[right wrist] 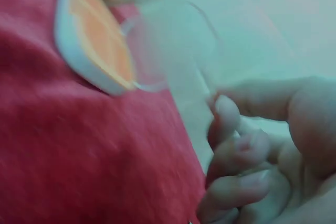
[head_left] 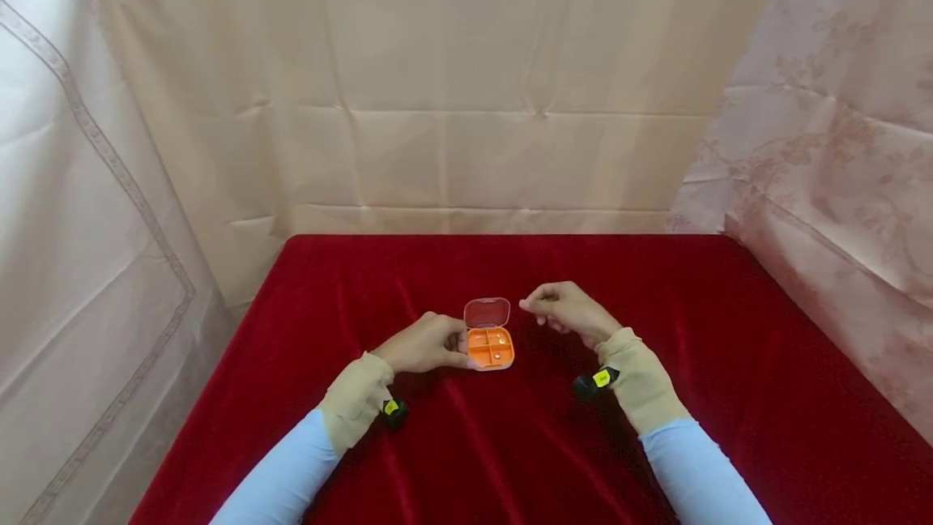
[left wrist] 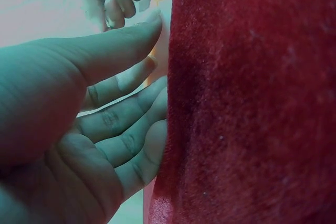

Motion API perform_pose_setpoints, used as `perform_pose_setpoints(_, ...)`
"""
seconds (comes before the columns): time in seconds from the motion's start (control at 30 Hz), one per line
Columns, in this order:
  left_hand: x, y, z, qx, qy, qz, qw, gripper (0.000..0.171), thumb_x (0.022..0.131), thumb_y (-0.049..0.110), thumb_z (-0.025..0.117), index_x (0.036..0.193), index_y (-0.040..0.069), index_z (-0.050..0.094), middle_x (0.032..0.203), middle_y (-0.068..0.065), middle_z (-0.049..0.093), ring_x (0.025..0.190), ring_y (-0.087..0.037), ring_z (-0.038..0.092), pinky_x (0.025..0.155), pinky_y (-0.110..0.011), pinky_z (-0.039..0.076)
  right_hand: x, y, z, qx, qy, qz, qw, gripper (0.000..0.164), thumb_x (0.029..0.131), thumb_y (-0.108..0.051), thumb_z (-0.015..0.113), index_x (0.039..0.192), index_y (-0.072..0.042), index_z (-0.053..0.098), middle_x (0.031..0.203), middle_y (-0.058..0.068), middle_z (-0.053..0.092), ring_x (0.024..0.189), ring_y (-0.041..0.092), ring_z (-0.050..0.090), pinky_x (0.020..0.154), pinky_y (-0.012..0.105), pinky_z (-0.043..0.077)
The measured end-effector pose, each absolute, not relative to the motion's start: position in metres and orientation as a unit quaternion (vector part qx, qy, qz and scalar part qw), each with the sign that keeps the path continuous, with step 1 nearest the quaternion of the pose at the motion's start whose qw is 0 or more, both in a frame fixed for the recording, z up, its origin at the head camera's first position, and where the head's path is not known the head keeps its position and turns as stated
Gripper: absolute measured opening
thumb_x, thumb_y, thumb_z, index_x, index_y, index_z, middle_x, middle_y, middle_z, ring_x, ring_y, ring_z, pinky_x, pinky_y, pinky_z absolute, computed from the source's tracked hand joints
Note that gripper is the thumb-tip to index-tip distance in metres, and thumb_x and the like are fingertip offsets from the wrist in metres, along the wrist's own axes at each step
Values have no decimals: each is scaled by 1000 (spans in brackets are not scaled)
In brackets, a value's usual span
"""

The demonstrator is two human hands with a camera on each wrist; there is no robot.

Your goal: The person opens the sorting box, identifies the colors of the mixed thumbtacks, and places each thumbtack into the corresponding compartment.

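A small pill box (head_left: 478,353) with an orange divided tray lies on the red cloth, its clear lid (head_left: 487,313) raised at the back. Small pale pieces (head_left: 498,356) sit in its right compartments. My left hand (head_left: 426,343) grips the box's left side between thumb and fingers; the left wrist view shows only a sliver of the box (left wrist: 164,35) past the thumb. To the right of the lid, apart from the box, hovers my right hand (head_left: 572,310), thumb and forefinger tips together. Whether something tiny is between them cannot be told. In the right wrist view the box (right wrist: 94,35) is blurred.
Red velvet cloth (head_left: 452,444) covers the table, with shallow folds in front of the box. A beige curtain (head_left: 466,104) hangs behind the table's far edge. Pale drapes flank it, a striped one (head_left: 87,185) at left and a floral one (head_left: 838,144) at right.
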State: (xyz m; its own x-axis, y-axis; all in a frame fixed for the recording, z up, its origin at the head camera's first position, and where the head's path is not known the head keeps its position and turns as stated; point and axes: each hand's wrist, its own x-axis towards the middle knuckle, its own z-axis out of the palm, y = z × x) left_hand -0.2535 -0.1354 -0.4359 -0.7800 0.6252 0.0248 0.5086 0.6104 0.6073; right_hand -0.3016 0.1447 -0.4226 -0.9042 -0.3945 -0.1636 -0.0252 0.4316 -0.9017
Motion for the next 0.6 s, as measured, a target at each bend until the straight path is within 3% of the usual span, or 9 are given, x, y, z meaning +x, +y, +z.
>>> perform_pose_setpoints(0.23, -253, -136, -438, 314, 889, 320, 97, 22, 83, 32, 77, 81, 17, 61, 75, 7, 59, 71, -8, 55, 64, -22, 46, -322, 179, -432, -29, 812, -569, 129, 36, 98, -22, 59, 123, 5, 59, 79, 4, 56, 53, 8, 38, 50, 23, 35)
perform_pose_setpoints(0.43, -253, -135, -440, 313, 888, 323, 94, 22, 83, 31, 77, 80, 17, 61, 74, 8, 59, 70, -7, 55, 63, -22, 47, -332, 195, -440, -4, 822, -557, 114, 33, 97, -20, 62, 119, 4, 63, 77, 4, 54, 52, 7, 37, 48, 23, 35)
perform_pose_setpoints(0.6, -255, -134, -438, 322, 889, 313, 94, 23, 84, 33, 77, 80, 17, 61, 74, 8, 59, 70, -7, 55, 64, -22, 47, -334, 195, -452, -8, 847, -523, 95, 29, 92, -27, 68, 111, -5, 69, 77, 5, 57, 53, 10, 40, 47, 24, 35)
